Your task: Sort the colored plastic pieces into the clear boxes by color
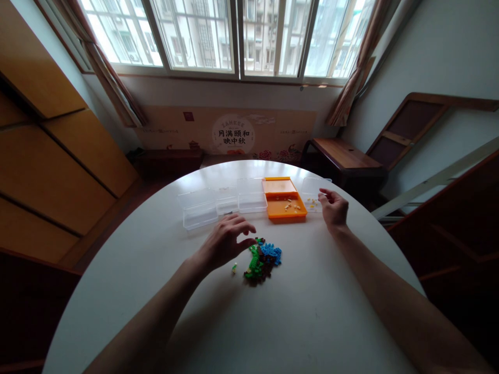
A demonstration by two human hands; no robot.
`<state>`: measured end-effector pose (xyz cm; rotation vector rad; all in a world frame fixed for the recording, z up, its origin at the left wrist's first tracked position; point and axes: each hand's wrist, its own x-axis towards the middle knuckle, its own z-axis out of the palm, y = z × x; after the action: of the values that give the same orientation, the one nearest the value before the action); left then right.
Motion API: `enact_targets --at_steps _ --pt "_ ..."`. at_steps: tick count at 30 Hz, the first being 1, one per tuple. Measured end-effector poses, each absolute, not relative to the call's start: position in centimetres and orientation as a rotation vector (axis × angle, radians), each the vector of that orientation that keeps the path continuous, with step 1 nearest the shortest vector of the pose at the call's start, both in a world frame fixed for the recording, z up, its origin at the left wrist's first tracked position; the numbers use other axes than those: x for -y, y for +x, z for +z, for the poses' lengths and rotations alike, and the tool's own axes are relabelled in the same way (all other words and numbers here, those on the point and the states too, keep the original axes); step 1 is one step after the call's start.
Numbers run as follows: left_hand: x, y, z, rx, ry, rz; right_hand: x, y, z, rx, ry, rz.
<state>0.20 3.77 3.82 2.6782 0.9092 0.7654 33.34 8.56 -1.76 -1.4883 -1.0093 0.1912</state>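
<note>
Bricks (262,258) lie in a small pile on the white round table (312,311), a little in front of you, and they are green, blue and dark in colour. Your left hand (227,240) hovers over the left edge of this pile, palm down, with the fingers curled and spread; the thumb and the fingertips are near the bricks, but you cannot tell from this view if they pinch one. One small pale piece (234,268) lies alone just beside the pile, on its left side.

Your right hand (332,208) is well apart from the pile, further back on the table. Its fingers are bent and drawn together near the clear box (314,188) at the right end of the row, which has a few small pale pieces inside. It is too small to tell if the fingertips hold something.

Next to that box stands an orange box (286,209) with its lid open, and some small pale pieces lie on its floor. To the left of it you see more clear boxes (218,205) in a row, touching or almost touching each other.

Behind the table there is a big window (234,36) with curtains, and a low wooden bench (343,156) at the wall on the right.
</note>
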Motion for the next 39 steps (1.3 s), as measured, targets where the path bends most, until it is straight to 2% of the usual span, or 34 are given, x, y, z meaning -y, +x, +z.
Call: enact_targets --at_steps 6,16,33,39 --pt "-3.9 0.1 3.6 -0.923 2.623 0.797 -8.5 32.9 -1.3 0.989 -1.391 0.214" --pt "-3.2 0.7 3.1 -0.831 2.635 0.449 -7.2 30.1 -1.0 1.11 -1.296 0.348" --pt "-3.3 0.8 3.1 -0.879 2.612 0.452 -2.6 23.5 0.2 2.094 -0.981 0.663" --pt "-3.6 0.7 3.0 -0.912 2.587 0.47 -1.8 22.3 0.6 2.15 -0.907 0.593"
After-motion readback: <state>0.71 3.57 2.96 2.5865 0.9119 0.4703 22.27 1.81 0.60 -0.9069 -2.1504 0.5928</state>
